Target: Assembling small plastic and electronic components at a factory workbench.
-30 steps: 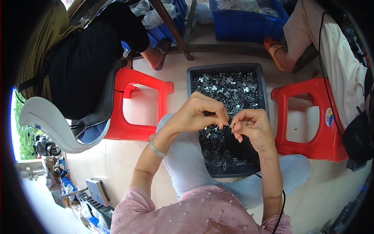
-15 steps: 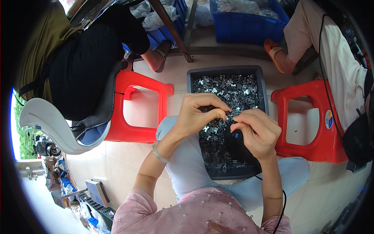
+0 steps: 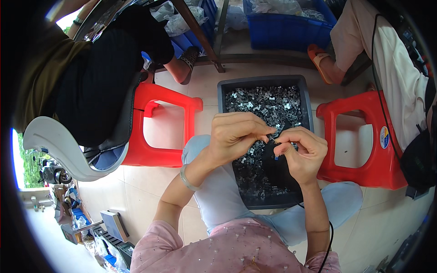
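My left hand [image 3: 236, 136] and my right hand [image 3: 302, 152] meet above a dark grey tray [image 3: 223, 93] that rests on my knees. Both pinch a small dark metal part [image 3: 272, 136] between thumb and fingertips. A black rounded object [image 3: 277, 166] hangs under my right hand; what it is cannot be told. The tray is filled with several small grey metal pieces [image 3: 264, 102]. A pale bracelet [image 3: 186, 177] sits on my left wrist.
A red plastic stool [image 3: 159, 125] stands at my left and another red stool [image 3: 359, 141] at my right. One seated person in black [image 3: 91, 77] is at the far left, another in white [image 3: 396, 86] at the right. Blue crates [image 3: 287, 22] lie beyond the tray.
My hands have drawn closer together and shifted slightly toward me over the tray. The black object now hangs lower under my right hand.
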`<state>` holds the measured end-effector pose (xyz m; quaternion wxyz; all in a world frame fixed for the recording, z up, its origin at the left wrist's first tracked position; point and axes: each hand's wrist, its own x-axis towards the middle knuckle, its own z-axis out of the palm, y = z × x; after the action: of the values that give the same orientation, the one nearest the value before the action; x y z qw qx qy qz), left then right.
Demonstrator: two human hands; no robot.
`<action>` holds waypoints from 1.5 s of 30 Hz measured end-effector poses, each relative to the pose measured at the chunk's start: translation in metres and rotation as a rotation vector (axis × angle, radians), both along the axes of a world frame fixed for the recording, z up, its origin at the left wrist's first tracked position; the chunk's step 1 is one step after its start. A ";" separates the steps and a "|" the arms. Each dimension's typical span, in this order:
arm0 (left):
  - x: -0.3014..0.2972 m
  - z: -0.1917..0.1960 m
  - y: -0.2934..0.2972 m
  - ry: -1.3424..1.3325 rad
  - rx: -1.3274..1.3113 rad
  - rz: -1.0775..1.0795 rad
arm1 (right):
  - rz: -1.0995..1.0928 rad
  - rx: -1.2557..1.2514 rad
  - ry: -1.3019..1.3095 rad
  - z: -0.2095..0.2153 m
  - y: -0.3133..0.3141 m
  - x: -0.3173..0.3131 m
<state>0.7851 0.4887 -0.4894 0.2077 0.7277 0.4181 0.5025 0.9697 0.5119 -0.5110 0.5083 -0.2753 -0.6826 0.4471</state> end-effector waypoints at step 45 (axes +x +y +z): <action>0.020 -0.051 -0.011 -0.325 -0.284 0.274 | -0.153 -0.220 -0.025 -0.015 0.003 -0.019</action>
<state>0.8050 0.4780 -0.5408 0.3022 0.5375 0.5406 0.5723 0.9512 0.5144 -0.5257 0.4992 -0.3859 -0.6129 0.4756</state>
